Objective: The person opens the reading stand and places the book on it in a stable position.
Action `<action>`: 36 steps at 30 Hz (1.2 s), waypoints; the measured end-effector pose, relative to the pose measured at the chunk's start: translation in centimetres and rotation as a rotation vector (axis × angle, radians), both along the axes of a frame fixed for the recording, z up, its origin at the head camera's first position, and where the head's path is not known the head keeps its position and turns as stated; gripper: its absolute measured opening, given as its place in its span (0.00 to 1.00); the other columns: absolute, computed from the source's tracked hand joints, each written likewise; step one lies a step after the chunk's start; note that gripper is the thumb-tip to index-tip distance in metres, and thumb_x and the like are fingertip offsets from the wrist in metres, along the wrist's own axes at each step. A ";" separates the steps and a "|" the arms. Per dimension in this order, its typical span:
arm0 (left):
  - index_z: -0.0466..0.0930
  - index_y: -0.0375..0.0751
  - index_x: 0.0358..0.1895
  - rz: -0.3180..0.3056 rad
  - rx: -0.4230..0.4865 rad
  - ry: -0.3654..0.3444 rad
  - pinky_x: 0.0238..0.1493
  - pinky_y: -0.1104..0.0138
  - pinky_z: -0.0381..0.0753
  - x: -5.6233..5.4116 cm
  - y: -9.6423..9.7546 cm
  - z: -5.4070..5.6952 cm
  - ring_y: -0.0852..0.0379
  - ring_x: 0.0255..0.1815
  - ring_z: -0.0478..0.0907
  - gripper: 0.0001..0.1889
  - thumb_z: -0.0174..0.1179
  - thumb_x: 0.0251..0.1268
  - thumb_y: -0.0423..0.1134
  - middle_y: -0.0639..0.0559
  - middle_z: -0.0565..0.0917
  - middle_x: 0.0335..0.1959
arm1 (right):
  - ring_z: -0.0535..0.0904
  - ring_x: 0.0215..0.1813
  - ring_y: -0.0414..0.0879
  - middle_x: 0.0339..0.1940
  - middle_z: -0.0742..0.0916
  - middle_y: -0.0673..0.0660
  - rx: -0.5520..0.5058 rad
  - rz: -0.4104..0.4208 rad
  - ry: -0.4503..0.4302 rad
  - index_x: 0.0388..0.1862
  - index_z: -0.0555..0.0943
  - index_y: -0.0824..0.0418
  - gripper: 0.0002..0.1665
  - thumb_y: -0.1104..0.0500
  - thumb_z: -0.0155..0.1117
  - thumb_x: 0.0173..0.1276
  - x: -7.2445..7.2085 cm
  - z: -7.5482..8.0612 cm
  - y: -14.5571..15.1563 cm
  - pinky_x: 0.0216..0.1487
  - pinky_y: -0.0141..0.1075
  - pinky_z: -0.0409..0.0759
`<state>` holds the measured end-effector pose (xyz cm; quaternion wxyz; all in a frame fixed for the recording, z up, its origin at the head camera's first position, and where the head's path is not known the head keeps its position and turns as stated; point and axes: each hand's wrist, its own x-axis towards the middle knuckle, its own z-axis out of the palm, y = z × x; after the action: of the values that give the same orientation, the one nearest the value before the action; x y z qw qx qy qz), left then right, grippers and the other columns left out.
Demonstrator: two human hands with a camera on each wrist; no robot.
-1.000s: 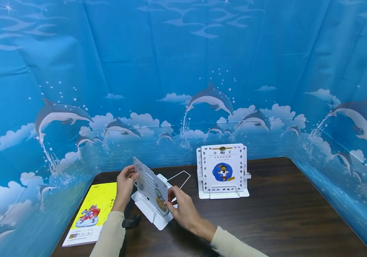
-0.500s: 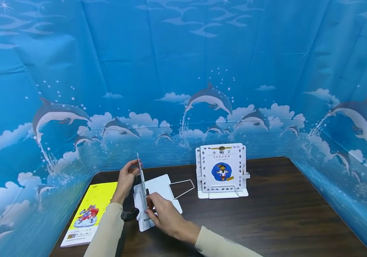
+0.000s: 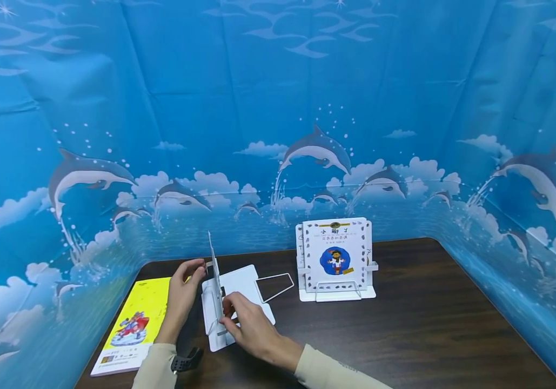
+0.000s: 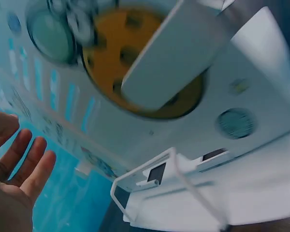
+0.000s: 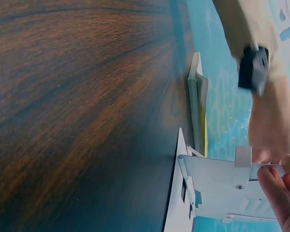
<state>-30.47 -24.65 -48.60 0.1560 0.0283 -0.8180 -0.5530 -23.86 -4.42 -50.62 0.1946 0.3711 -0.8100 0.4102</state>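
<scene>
Head: we see the book stand [image 3: 239, 281] on the surface [image 3: 428, 324], left of a propped book [image 3: 337, 243]. Left wrist: our left grip [image 4: 19, 174] is spread, just beside the upright panel [image 4: 118, 48]. Right wrist: our right grip [image 5: 283, 195] pinches the panel's edge.

Flat book [image 3: 132, 329] down along table's [image 3: 428, 313] left edge. Just right of it, near stand [image 3: 246, 281], left hand [image 3: 182, 292] on its left side, right hand [image 3: 253, 327] on its right. Wire loop [image 3: 273, 277] sticks out rightward. Further over, close to back edge: far stand [image 3: 309, 296], propped book [image 3: 336, 237] on it. Backdrop [image 3: 258, 81] behind everything, both sides too.
</scene>
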 end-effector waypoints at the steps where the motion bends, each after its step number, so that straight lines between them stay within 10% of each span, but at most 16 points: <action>1: 0.77 0.39 0.69 -0.009 -0.006 0.011 0.52 0.89 0.73 0.8 0.1 0.1 0.58 0.61 0.82 0.19 0.57 0.84 0.44 0.39 0.83 0.66 | 0.87 0.45 0.38 0.44 0.85 0.52 -0.003 -0.002 -0.001 0.51 0.76 0.60 0.15 0.65 0.72 0.73 0.0 0.0 0.0 0.49 0.15 0.80; 6: 0.79 0.37 0.65 -0.131 -0.019 0.091 0.57 0.83 0.78 4.5 0.6 0.7 0.72 0.54 0.83 0.17 0.62 0.81 0.39 0.39 0.84 0.61 | 0.87 0.46 0.39 0.44 0.85 0.53 -0.028 0.007 -0.026 0.51 0.76 0.61 0.14 0.66 0.72 0.73 -0.1 0.0 -0.2 0.50 0.15 0.80; 12: 0.70 0.36 0.70 -0.245 -0.004 0.116 0.58 0.75 0.83 7.1 1.8 1.2 0.62 0.58 0.85 0.29 0.70 0.69 0.32 0.40 0.78 0.65 | 0.87 0.46 0.37 0.46 0.86 0.52 -0.030 0.012 -0.052 0.53 0.76 0.60 0.15 0.65 0.72 0.73 -0.1 0.1 -0.3 0.48 0.20 0.83; 18: 0.75 0.41 0.66 -0.135 -0.074 0.144 0.57 0.73 0.84 6.9 3.1 0.9 0.55 0.56 0.86 0.32 0.80 0.60 0.37 0.48 0.79 0.62 | 0.87 0.47 0.37 0.48 0.86 0.52 -0.032 -0.001 -0.071 0.55 0.76 0.58 0.17 0.65 0.71 0.73 -0.3 0.2 -0.5 0.48 0.18 0.83; 27: 0.86 0.41 0.60 -0.087 -0.086 0.233 0.52 0.70 0.87 6.8 2.9 1.1 0.73 0.54 0.84 0.24 0.79 0.59 0.31 0.48 0.86 0.59 | 0.87 0.45 0.35 0.46 0.88 0.53 -0.026 0.014 -0.118 0.55 0.80 0.57 0.15 0.65 0.72 0.73 -1.2 0.5 -0.1 0.45 0.18 0.83; 36: 0.89 0.39 0.56 -0.070 -0.024 0.200 0.48 0.78 0.85 6.6 1.2 1.4 0.75 0.47 0.86 0.18 0.76 0.63 0.30 0.41 0.89 0.58 | 0.87 0.45 0.40 0.46 0.89 0.54 -0.073 -0.067 -0.213 0.52 0.82 0.57 0.09 0.62 0.70 0.76 -5.0 2.2 2.0 0.45 0.28 0.88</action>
<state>-23.86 -23.42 -47.18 0.2176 -0.0576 -0.8055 -0.5482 -28.83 -2.42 -48.44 0.1344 0.2910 -0.8224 0.4700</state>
